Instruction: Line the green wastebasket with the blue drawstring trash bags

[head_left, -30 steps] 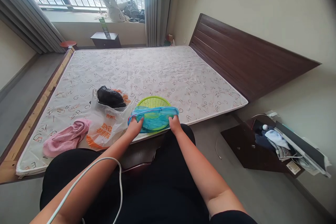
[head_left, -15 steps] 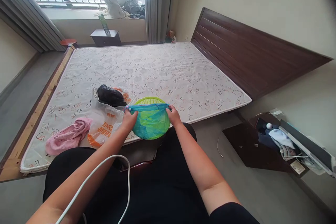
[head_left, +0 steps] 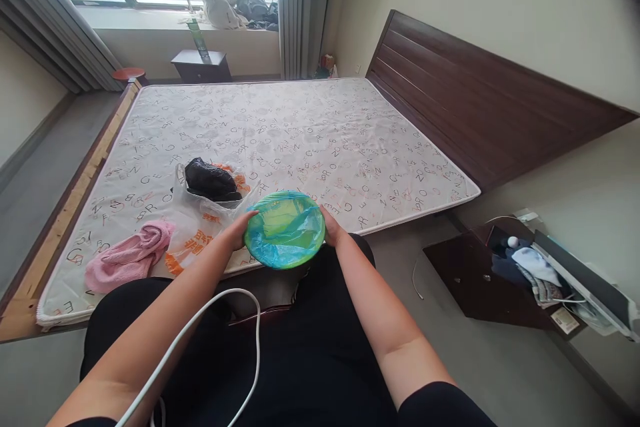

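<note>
Between my hands is a round green wastebasket (head_left: 253, 251), its mouth tilted up toward me. A thin translucent blue bin bag (head_left: 300, 240) lines it, with its edge drawn around the rim. My left hand (head_left: 239, 230) is closed on the left side of the rim, thumb on top. On the right side, my right hand (head_left: 331, 225) grips the rim and bag edge; its fingers are partly hidden behind the basket. The basket is just above my lap, at the front edge of the mattress (head_left: 300, 127).
Left of the basket, a white plastic bag (head_left: 205, 223) with orange print holds a black plastic bundle (head_left: 210, 180). A pink cloth (head_left: 130, 257) lies beside it. A white cable (head_left: 190, 333) crosses my left forearm. At right is a dark cabinet (head_left: 470, 280) with clothes on it.
The blue bag's edge, stretched straight across the basket between both hands before, now lies around the rim. My hands have moved slightly down onto the basket's sides.
</note>
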Motion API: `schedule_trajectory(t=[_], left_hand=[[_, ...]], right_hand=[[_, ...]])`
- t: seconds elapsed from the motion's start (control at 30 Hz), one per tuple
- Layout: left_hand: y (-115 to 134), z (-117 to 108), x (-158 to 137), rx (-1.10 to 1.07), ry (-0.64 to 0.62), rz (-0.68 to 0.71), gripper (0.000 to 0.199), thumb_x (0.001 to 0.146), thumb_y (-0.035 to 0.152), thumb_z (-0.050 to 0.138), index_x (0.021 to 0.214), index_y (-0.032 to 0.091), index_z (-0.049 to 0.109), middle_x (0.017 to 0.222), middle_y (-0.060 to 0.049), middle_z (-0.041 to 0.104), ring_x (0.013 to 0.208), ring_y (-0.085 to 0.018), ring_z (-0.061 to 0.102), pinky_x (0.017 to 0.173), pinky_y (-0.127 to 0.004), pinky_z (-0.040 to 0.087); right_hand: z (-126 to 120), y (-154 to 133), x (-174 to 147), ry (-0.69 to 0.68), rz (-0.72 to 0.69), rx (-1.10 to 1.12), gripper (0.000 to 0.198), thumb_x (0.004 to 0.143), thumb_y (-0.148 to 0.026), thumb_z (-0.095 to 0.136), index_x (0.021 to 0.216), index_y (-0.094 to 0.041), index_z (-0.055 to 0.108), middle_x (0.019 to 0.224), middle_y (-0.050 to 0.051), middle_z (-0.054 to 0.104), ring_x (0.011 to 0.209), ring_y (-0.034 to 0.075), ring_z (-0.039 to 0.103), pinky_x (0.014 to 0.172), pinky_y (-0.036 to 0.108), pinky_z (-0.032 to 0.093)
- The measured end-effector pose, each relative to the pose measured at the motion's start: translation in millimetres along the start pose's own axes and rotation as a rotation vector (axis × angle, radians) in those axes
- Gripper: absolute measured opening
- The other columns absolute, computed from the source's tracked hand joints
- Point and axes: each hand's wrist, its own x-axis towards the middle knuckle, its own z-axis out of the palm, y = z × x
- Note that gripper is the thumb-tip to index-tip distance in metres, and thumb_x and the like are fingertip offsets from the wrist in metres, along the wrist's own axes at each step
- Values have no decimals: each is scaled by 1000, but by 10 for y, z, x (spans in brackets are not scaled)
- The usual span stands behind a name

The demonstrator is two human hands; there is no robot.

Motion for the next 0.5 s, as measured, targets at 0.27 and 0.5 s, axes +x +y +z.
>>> schedule_trajectory(t=[0.27, 0.5], left_hand=[[-314, -101, -59, -207, -147, 72, 55, 85, 46, 71, 130, 15, 65, 117, -16, 76, 112, -34, 73, 94, -44, 62], [-745, -162, -95, 29, 64, 419, 72, 88, 45, 72, 152, 19, 49, 147, -17, 62, 135, -35, 59, 113, -48, 49]], right_hand=[[-79, 116, -75, 365, 23, 232, 67, 103, -63, 24, 126, -17, 68, 125, 16, 73, 127, 30, 64, 114, 51, 46], [274, -312, -163, -169, -640, -726, 53, 101, -46, 53, 150, -27, 57, 169, 10, 38, 160, 31, 27, 129, 57, 23]])
